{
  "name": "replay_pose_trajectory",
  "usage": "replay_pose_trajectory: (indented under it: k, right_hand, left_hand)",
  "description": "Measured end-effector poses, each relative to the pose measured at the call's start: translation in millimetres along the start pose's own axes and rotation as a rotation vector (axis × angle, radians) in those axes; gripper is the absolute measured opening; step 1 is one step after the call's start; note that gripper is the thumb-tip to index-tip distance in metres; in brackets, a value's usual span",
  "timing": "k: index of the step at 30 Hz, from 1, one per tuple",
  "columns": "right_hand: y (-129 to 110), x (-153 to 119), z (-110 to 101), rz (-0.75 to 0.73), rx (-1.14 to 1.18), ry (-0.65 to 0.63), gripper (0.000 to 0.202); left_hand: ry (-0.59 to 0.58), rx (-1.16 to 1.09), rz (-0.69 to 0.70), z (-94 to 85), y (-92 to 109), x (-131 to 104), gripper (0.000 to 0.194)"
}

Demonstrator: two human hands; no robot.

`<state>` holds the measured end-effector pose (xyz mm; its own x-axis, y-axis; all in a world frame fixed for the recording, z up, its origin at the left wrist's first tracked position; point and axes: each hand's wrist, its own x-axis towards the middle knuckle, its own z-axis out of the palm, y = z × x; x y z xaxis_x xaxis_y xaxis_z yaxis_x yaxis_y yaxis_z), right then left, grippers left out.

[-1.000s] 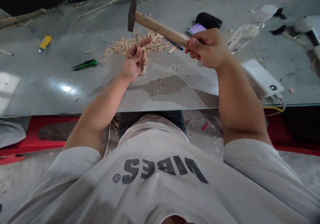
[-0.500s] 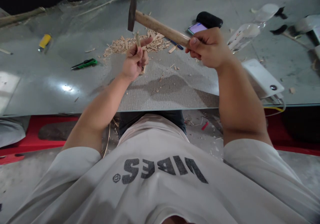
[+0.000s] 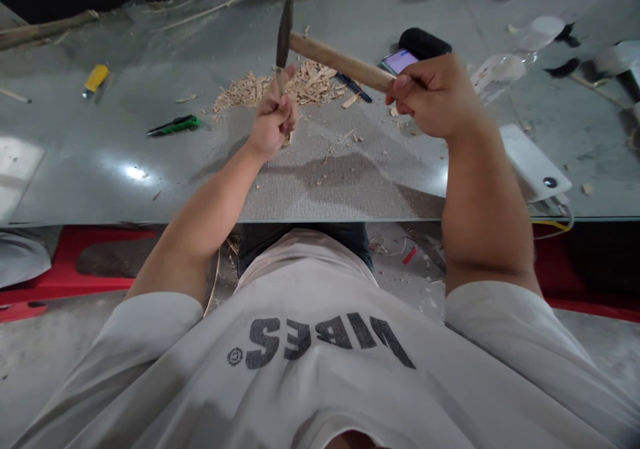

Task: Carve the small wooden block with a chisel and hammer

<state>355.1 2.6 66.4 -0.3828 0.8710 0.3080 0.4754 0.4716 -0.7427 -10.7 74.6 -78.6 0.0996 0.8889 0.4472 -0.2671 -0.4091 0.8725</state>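
My right hand is closed round the end of a hammer's wooden handle. The dark hammer head is over my left hand, its lower face at the top of a slim, pale-handled chisel; whether they touch I cannot tell. My left hand grips the chisel upright, with the index finger stretched past it. The chisel's lower end is hidden by the hand. Just below that hand, a small bit of wood shows on the grey textured mat.
Behind my left hand lies a heap of wood chips, with a dark blue pen-like thing beside it. To the left are a green cutter knife and a yellow-handled tool. Rightward: a phone, black case, plastic bottle, white power bank.
The hammer has come down and its head now sits at the chisel's top, where before there was a gap. The whole view has shifted slightly.
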Motion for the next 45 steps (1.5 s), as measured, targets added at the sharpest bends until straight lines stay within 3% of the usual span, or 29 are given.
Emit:
replay_pose_trajectory:
  k: [4, 9, 13, 18, 22, 25, 29, 32, 35, 37, 42, 45]
  right_hand:
    - [3, 1, 1, -0.043, 0.124, 0.051, 0.085]
    - [0, -1, 2, -0.015, 0.042, -0.026, 0.076]
    - [0, -1, 5, -0.049, 0.122, 0.019, 0.084]
    - [0, -1, 6, 0.003, 0.000, -0.034, 0.076]
    - [-2, -2, 3, -0.022, 0.062, 0.009, 0.081]
    - [-6, -4, 2, 0.006, -0.019, -0.030, 0.079]
    - [-9, -5, 2, -0.024, 0.036, -0.003, 0.080]
    - [-4, -3, 4, -0.060, 0.095, 0.006, 0.089]
    - [1, -1, 5, -0.008, -0.037, -0.074, 0.077]
    - [1, -1, 7, 0.017, -0.081, -0.116, 0.066]
    - [-6, -5, 6, -0.022, 0.122, -0.005, 0.075]
    - [-6, -5, 1, 0.010, 0.039, -0.021, 0.072]
  left_hand:
    - [-0.053, -0.019, 0.077, -7.0, -12, 6, 0.085]
    - [-0.070, -0.048, 0.105, -8.3, -17, 7, 0.075]
    - [-0.034, -0.027, 0.080, -4.4, -11, 4, 0.076]
    - [-0.018, -0.028, 0.048, 1.3, 2, 1, 0.083]
    - [-0.035, 0.021, -0.033, 0.6, 25, -10, 0.067]
    - [-0.064, 0.044, -0.101, 1.0, 33, -14, 0.061]
    - [0.049, 0.019, -0.060, 6.4, 12, -7, 0.067]
    - [0.001, -0.089, 0.008, 9.1, -4, -2, 0.059]
    - [-0.052, -0.113, 0.014, 8.4, -7, -1, 0.056]
    - [-0.014, -0.055, 0.003, 6.8, -6, -1, 0.062]
    - [0.071, -0.016, -0.002, 0.8, -12, 6, 0.068]
    - [0.055, -0.032, -0.004, -1.1, -19, 9, 0.073]
